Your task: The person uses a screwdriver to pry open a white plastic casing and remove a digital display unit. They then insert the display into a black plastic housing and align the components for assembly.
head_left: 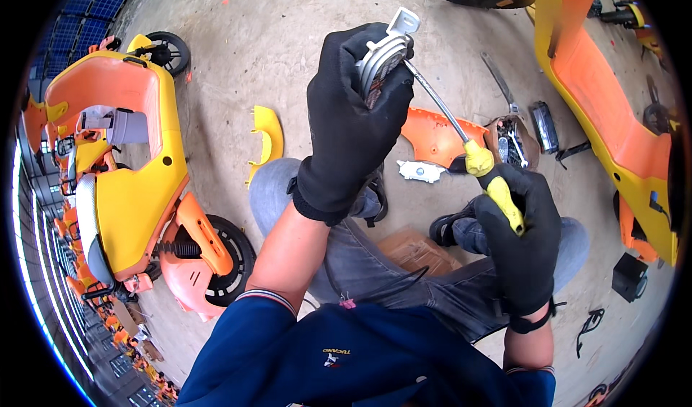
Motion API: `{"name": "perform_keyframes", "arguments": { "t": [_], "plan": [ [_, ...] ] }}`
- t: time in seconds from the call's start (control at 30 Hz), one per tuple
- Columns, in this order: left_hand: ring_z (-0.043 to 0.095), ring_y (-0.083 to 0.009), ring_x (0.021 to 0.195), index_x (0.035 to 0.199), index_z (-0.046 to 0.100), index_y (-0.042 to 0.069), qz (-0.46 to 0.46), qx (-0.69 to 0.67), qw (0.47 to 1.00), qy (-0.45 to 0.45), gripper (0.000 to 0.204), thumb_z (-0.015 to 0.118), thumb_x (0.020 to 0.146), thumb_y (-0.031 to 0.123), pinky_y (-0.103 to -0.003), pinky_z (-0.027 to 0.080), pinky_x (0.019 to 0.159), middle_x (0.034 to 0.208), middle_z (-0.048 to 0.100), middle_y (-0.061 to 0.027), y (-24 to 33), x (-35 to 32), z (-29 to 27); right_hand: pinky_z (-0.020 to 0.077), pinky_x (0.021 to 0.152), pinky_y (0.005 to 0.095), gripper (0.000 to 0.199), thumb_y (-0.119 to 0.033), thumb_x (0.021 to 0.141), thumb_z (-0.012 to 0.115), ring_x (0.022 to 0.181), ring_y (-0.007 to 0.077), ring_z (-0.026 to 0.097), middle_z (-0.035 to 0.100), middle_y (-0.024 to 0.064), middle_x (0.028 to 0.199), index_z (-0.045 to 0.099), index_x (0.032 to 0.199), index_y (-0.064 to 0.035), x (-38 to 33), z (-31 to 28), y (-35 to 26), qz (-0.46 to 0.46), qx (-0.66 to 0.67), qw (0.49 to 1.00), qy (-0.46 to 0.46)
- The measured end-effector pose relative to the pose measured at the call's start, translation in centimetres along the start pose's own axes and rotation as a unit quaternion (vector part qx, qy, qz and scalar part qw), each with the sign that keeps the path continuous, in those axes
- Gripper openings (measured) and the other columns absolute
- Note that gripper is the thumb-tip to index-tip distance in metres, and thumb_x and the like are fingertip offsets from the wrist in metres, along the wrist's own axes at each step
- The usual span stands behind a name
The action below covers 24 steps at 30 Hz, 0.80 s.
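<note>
My left hand (353, 119), in a black glove, is raised in front of me and grips a small grey lamp-like part (386, 54) with a metal bracket at its top. My right hand (522, 241), also in a black glove, holds a screwdriver with a yellow handle (497, 184). Its metal shaft (440, 108) runs up and left, and its tip meets the grey part just under my left fingers. My knees in grey jeans are below both hands.
A yellow and orange scooter (130, 184) lies on its side at the left. Another yellow and orange scooter body (605, 119) is at the right. Loose panels on the concrete: a yellow one (268, 139), an orange one (436, 137). A black box (628, 276) sits lower right.
</note>
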<state>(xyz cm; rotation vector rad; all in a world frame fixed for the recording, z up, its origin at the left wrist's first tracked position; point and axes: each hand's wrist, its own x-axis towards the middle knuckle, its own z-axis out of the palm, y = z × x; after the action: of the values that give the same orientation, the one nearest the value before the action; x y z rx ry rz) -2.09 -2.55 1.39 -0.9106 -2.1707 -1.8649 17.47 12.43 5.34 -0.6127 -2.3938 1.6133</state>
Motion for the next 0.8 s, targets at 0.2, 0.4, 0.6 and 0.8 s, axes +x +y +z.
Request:
{"name": "perform_keyframes", "arguments": {
  "t": [0.2, 0.4, 0.6, 0.8],
  "plan": [
    [0.070, -0.0167, 0.092, 0.119, 0.059, 0.001, 0.015, -0.009, 1.000, 0.023, 0.035, 0.070, 0.086, -0.001, -0.030, 0.055, 0.082, 0.104, 0.071, -0.0115, -0.4, -0.1, 0.7, 0.0559, 0.078, 0.0382, 0.035, -0.010, 0.090, 0.077, 0.089, 0.0322, 0.069, 0.070, 0.0197, 0.106, 0.063, 0.120, 0.0011, -0.2, 0.7, 0.4, -0.149, -0.205, 0.965, 0.063],
    [0.069, -0.0170, 0.097, 0.119, 0.058, -0.001, 0.027, 0.010, 0.999, -0.017, 0.034, 0.066, 0.087, -0.006, -0.030, 0.055, 0.085, 0.111, 0.070, -0.0135, -0.4, -0.1, 0.1, 0.0544, 0.071, 0.0339, 0.027, -0.008, 0.094, 0.070, 0.082, 0.0248, 0.069, 0.070, 0.0134, 0.092, 0.063, 0.117, 0.0022, 0.4, -1.3, -0.6, 0.262, 0.062, 0.955, -0.127],
    [0.068, -0.0176, 0.102, 0.121, 0.054, -0.002, 0.032, -0.017, 0.999, -0.021, 0.036, 0.065, 0.087, -0.009, -0.031, 0.055, 0.088, 0.115, 0.069, -0.0161, -0.3, -0.2, 0.3, 0.0510, 0.068, 0.0258, 0.026, -0.004, 0.091, 0.071, 0.082, 0.0102, 0.064, 0.069, 0.0084, 0.091, 0.062, 0.115, 0.0017, 1.2, -2.2, 0.3, 0.263, 0.340, 0.889, -0.161],
    [0.068, -0.0169, 0.103, 0.122, 0.054, -0.001, -0.012, -0.030, 0.999, -0.010, 0.036, 0.064, 0.088, -0.008, -0.030, 0.055, 0.089, 0.114, 0.070, -0.0152, -0.4, -0.2, 0.5, 0.0557, 0.078, 0.0327, 0.035, -0.005, 0.087, 0.077, 0.087, 0.0205, 0.070, 0.070, 0.0140, 0.104, 0.062, 0.117, 0.0024, 0.0, -0.4, -0.1, 0.033, 0.012, 0.999, -0.028]
  ]
}}
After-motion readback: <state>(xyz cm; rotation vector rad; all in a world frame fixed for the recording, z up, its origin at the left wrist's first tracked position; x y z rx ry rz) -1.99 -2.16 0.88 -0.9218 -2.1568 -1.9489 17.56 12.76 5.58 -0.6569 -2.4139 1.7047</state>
